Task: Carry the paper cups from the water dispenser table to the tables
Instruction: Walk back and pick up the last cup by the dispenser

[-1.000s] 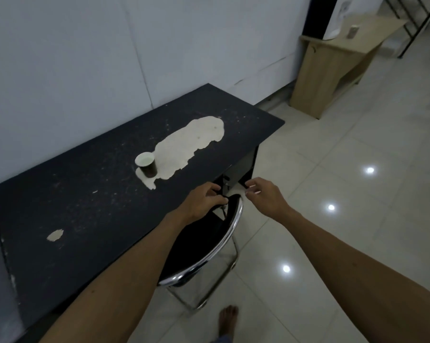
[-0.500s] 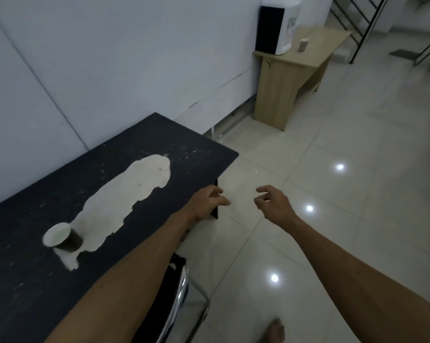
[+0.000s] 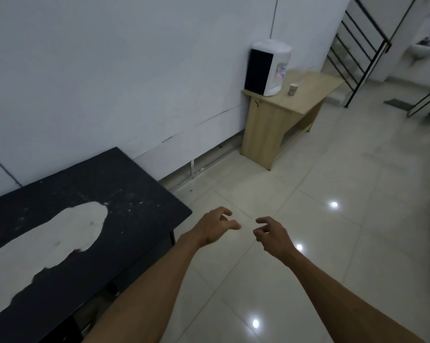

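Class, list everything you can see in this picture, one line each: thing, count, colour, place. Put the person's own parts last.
paper cup: one, pale, upright on the wooden table, just right of the water dispenser
water dispenser: one, white with a black side, on the wooden table against the wall
wooden table: one, light brown, far right by the wall
black table: one, black, near left by the wall
worn patch: one, pale, on the black table's top
wall: one, white, behind both tables
floor: glossy pale tiles with light spots
railing: one, black, top right
left hand: one, fingers loosely curled, holds nothing, over the floor
right hand: one, fingers loosely curled, holds nothing, beside the left hand
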